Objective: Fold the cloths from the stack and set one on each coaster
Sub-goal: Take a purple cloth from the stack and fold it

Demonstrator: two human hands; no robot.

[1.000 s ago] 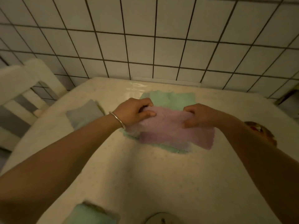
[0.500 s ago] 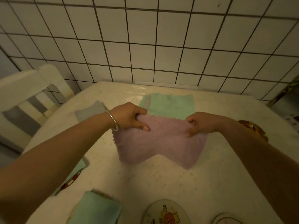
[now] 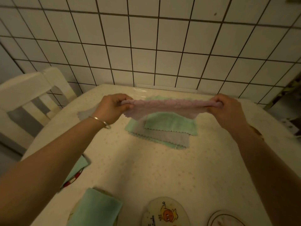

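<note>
Pink cloth (image 3: 164, 108), pinched by left hand (image 3: 112, 108), right hand (image 3: 228, 110)

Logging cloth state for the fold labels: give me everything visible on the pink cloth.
The pink cloth is a thin, soft, fleecy-looking piece with scalloped edges. It is held in the air above the table, stretched level between both hands: the left hand pinches one end, the right hand the other, each end bunched in the fingers. Its top edge is taut; the rest sags in a shallow curve. It hangs over the stack of green and grey cloths and appears not to touch it.
</note>
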